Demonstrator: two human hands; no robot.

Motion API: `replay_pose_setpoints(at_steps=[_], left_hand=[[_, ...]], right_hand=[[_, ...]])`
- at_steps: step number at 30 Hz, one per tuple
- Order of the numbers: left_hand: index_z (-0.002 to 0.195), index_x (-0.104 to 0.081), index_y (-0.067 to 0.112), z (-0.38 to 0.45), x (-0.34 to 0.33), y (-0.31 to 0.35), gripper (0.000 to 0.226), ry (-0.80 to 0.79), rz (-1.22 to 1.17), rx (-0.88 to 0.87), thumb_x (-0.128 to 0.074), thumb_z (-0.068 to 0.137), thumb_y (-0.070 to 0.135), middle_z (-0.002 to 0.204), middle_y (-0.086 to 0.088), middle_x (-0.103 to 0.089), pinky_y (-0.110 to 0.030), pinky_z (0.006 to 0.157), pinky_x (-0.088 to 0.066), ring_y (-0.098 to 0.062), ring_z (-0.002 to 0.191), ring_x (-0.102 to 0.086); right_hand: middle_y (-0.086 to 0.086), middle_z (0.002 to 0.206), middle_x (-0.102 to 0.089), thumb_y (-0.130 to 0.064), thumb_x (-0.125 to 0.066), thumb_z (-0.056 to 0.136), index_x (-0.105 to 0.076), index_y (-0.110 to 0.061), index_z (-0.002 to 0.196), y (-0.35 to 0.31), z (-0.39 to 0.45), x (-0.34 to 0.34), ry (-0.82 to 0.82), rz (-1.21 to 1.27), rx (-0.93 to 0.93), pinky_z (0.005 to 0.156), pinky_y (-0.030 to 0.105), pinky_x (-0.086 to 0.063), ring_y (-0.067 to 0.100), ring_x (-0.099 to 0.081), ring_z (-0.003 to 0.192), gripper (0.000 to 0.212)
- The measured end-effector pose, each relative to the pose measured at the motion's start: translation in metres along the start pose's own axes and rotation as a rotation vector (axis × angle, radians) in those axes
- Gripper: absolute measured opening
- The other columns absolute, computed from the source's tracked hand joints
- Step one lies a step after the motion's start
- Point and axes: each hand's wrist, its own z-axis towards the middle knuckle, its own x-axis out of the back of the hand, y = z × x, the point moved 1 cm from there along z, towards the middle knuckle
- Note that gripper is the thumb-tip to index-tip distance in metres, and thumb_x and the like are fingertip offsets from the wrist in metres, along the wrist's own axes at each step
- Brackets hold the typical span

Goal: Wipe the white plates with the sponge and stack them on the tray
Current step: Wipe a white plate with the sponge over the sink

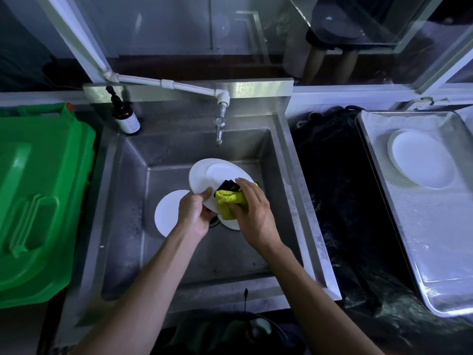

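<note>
gripped at its rim by the left hand (195, 210) above the steel sink (258, 254), the round white plate (204, 176) is pressed by the yellow sponge (228, 202) held in the right hand (252, 208), and could be dropped if wet fingers slip.

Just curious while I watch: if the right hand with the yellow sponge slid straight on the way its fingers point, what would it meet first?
Probably the left hand, gripping the plate edge beside the sponge; depth is unclear.

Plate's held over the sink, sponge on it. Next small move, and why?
Probably sweep the yellow sponge under the right hand up across the tilted white plate gripped by the left hand: it covers only the lower rim, and the upper face shows no contact yet.
</note>
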Motion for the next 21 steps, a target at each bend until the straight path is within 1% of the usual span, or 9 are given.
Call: replay_pose_setpoints(at_steps=[2,4,6,9,12,14,18,19,21], left_hand=[[0.128,-0.064,0.0,-0.002,0.0,0.0,0.033,-0.023,-0.023,-0.007,-0.057,0.097,0.006,0.124,-0.021,-0.069,-0.038,0.069,-0.057,-0.032,0.099,-0.069],[0.13,-0.063,0.0,-0.005,0.0,-0.001,0.034,-0.047,-0.034,-0.024,-0.055,0.098,0.006,0.127,-0.022,-0.067,-0.038,0.073,-0.056,-0.032,0.099,-0.068],[0.134,-0.061,0.0,-0.005,0.0,-0.002,0.036,-0.07,-0.046,-0.035,-0.053,0.099,0.007,0.13,-0.023,-0.065,-0.041,0.079,-0.056,-0.036,0.109,-0.066],[0.135,-0.059,-0.001,-0.004,0.0,-0.002,0.038,-0.086,-0.056,-0.049,-0.052,0.099,0.007,0.133,-0.024,-0.064,-0.044,0.09,-0.055,-0.041,0.124,-0.061],[0.136,-0.058,-0.003,-0.004,-0.001,-0.002,0.039,-0.101,-0.071,-0.041,-0.052,0.099,0.007,0.134,-0.026,-0.062,-0.048,0.101,-0.051,-0.042,0.127,-0.058],[0.136,-0.058,-0.004,-0.005,-0.003,-0.002,0.039,-0.112,-0.09,-0.04,-0.052,0.099,0.006,0.134,-0.026,-0.062,-0.046,0.098,-0.053,-0.04,0.123,-0.061],[0.135,-0.058,-0.005,-0.009,-0.008,0.002,0.041,-0.121,-0.132,-0.056,-0.057,0.097,0.007,0.127,-0.025,-0.066,-0.036,0.071,-0.061,-0.031,0.095,-0.072],[0.136,-0.058,-0.005,-0.009,-0.009,0.002,0.042,-0.126,-0.139,-0.052,-0.057,0.096,0.008,0.127,-0.025,-0.065,-0.035,0.07,-0.061,-0.032,0.094,-0.072],[0.137,-0.057,-0.004,-0.008,-0.008,0.001,0.042,-0.133,-0.152,-0.045,-0.056,0.096,0.008,0.132,-0.027,-0.063,-0.038,0.075,-0.06,-0.035,0.102,-0.069]], right_hand=[[0.001,0.146,-0.049,-0.022,-0.066,0.093,-0.054,-0.017,0.136,-0.001,-0.001,-0.004,0.022,-0.047,0.0,0.111,0.051,-0.038,0.021,-0.041,0.138,0.045],[0.001,0.149,-0.045,-0.031,-0.063,0.095,-0.057,-0.023,0.134,-0.002,-0.002,-0.007,0.054,-0.176,-0.014,0.111,0.058,-0.034,0.025,-0.036,0.142,0.04],[0.001,0.148,-0.043,-0.037,-0.058,0.097,-0.055,-0.028,0.136,-0.003,-0.004,-0.008,0.079,-0.249,-0.036,0.109,0.061,-0.033,0.025,-0.033,0.142,0.04],[-0.003,0.14,-0.047,-0.041,-0.056,0.097,-0.048,-0.03,0.138,-0.005,-0.003,-0.006,0.041,-0.205,-0.062,0.102,0.058,-0.04,0.022,-0.04,0.133,0.043],[-0.005,0.138,-0.048,-0.053,-0.052,0.096,-0.046,-0.032,0.138,-0.008,-0.002,-0.006,0.017,-0.231,-0.067,0.1,0.052,-0.043,0.019,-0.042,0.128,0.047],[-0.006,0.138,-0.049,-0.056,-0.051,0.096,-0.049,-0.031,0.137,-0.011,-0.003,-0.008,0.014,-0.258,-0.062,0.099,0.052,-0.043,0.019,-0.043,0.127,0.048],[-0.004,0.139,-0.05,-0.054,-0.05,0.097,-0.051,-0.028,0.137,-0.013,-0.008,-0.012,0.031,-0.281,-0.047,0.1,0.053,-0.044,0.021,-0.044,0.128,0.048],[-0.004,0.139,-0.049,-0.054,-0.05,0.098,-0.05,-0.028,0.137,-0.013,-0.009,-0.012,0.035,-0.288,-0.051,0.101,0.053,-0.043,0.021,-0.044,0.129,0.047],[-0.003,0.14,-0.048,-0.053,-0.051,0.098,-0.05,-0.028,0.137,-0.012,-0.011,-0.011,0.041,-0.291,-0.061,0.102,0.053,-0.042,0.021,-0.043,0.13,0.046]])
